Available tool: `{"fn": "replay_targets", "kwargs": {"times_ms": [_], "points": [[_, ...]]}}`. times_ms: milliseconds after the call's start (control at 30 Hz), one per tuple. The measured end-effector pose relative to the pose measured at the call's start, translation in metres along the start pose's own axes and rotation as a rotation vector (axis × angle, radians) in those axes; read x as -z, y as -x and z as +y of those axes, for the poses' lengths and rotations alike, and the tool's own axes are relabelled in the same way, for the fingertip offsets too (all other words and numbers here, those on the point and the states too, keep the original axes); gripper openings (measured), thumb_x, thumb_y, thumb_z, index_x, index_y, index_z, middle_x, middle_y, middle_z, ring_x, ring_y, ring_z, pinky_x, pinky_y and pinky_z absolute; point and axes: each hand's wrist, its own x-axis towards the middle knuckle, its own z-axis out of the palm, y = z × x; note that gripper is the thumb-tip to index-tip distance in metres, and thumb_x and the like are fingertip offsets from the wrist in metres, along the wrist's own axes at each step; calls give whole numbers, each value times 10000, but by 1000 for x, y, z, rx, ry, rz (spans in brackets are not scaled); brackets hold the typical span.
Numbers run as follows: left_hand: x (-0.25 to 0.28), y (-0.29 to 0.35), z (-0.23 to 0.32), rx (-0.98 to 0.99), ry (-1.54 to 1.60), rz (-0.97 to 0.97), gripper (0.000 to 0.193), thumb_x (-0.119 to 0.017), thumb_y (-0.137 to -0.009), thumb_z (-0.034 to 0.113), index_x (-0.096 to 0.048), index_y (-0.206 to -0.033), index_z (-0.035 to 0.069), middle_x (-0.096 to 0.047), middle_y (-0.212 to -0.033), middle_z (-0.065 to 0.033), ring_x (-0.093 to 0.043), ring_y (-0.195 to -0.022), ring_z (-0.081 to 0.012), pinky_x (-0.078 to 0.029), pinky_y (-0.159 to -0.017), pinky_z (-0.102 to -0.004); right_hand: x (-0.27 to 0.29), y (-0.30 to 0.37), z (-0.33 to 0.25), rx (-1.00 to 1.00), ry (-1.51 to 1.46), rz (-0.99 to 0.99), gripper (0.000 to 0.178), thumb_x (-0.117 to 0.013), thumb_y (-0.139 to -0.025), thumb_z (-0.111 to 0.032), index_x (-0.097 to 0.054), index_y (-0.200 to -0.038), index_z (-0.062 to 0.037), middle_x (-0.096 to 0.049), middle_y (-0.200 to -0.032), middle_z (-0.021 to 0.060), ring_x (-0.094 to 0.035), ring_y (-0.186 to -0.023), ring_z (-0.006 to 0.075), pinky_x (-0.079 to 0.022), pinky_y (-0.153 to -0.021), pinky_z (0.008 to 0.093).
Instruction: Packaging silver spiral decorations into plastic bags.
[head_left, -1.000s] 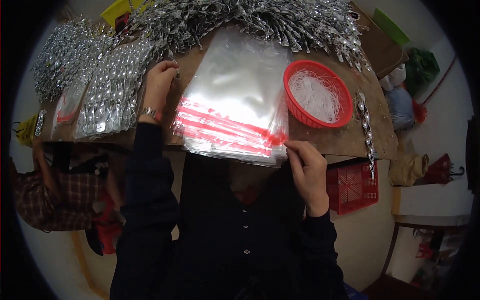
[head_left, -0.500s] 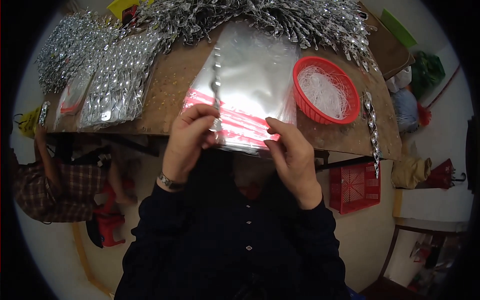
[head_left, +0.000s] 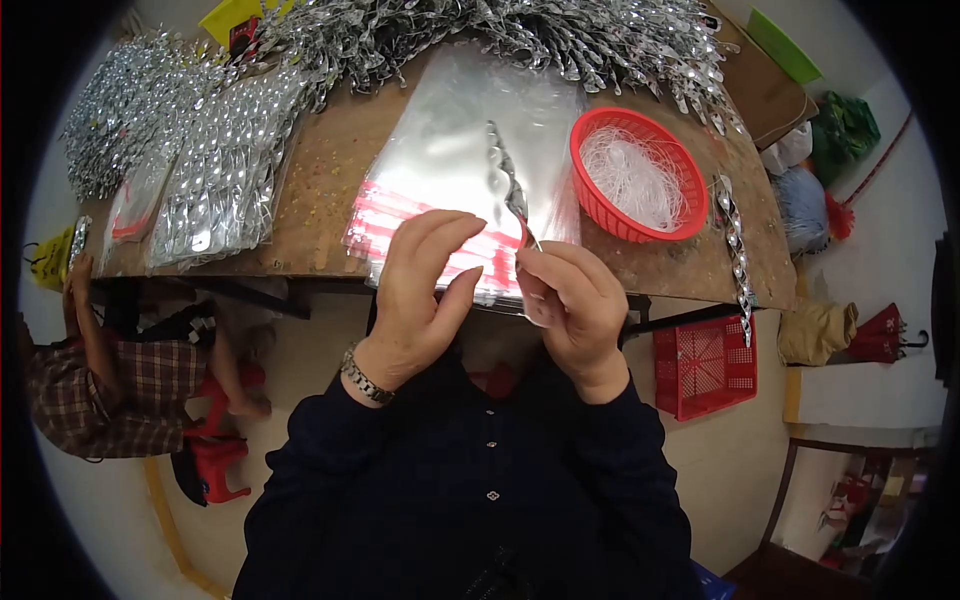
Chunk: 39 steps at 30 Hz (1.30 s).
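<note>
My right hand [head_left: 580,315] pinches the near end of a twisted silver strip [head_left: 507,175], which points away from me over the plastic bags. A fine pale strand shows at its fingertips. Opposite, my left hand [head_left: 412,295] is open, its thumb and fingers apart with nothing visible between them. Both hands are over the near edge of a stack of clear plastic bags [head_left: 430,140] with red bands along their near ends. Just right of the stack, a round red basket [head_left: 597,205] holds a tangle of white thread [head_left: 635,178].
Silver twisted strips [head_left: 480,30] heap along the table's far side, with filled bags of strips [head_left: 215,190] at left. Another strip [head_left: 735,255] overhangs the right edge, above a red crate [head_left: 705,370]. At far left, a seated person's hand [head_left: 78,285] holds a strip.
The silver strip has passed from my left hand to my right and now leans the other way. My left hand has opened and moved right.
</note>
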Motion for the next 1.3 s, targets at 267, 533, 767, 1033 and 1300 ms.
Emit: {"fn": "replay_targets", "kwargs": {"times_ms": [267, 533, 767, 1033, 1300], "points": [[-2, -30, 13, -419, -147, 19, 432, -749, -675, 47, -634, -1092, 59, -632, -1123, -90, -585, -1090, -310, -430, -979, -439, 18, 1, -13, 123, -128, 84, 281, -722, -731, 80, -651, -990, -4, -674, -878, 150, -642, -700, 259, -496, -594, 301], [-9, -42, 22, -550, -43, -56, 405, -726, -678, -47, -635, -1069, 6, -607, -876, -105, -599, -759, -264, -502, -664, -379, 49, -6, -3, -30, -165, 86, 213, -628, -800, 72, -632, -1007, 24, -675, -940, 165, -661, -802, 284, -512, -715, 347], [-4, -52, 36, -284, -21, -16, 227, -680, -800, 47, -608, -1009, -2, -523, -806, -104, -535, -689, -254, -447, -611, -353, 89, -44, 42, -419, 258, -29, 127, -606, -850, -25, -637, -963, 23, -663, -912, 120, -629, -800, 202, -480, -688, 300], [4, -35, 33, 154, 250, -223, 161, -591, -911, 116, -608, -1001, -16, -521, -784, -68, -509, -663, -166, -395, -574, -279, 83, -64, 124, -452, 663, -374, 205, -660, -802, -198, -676, -843, 3, -664, -792, 183, -650, -756, 318, -496, -702, 405], [-6, -21, 15, 642, 866, -280, 214, -511, -991, 205, -607, -972, 14, -539, -731, 32, -486, -549, -18, -375, -455, -174, 79, -67, 147, -527, 643, -493, 219, -671, -770, -212, -698, -835, -5, -666, -836, 228, -652, -835, 367, -509, -768, 454]]}}
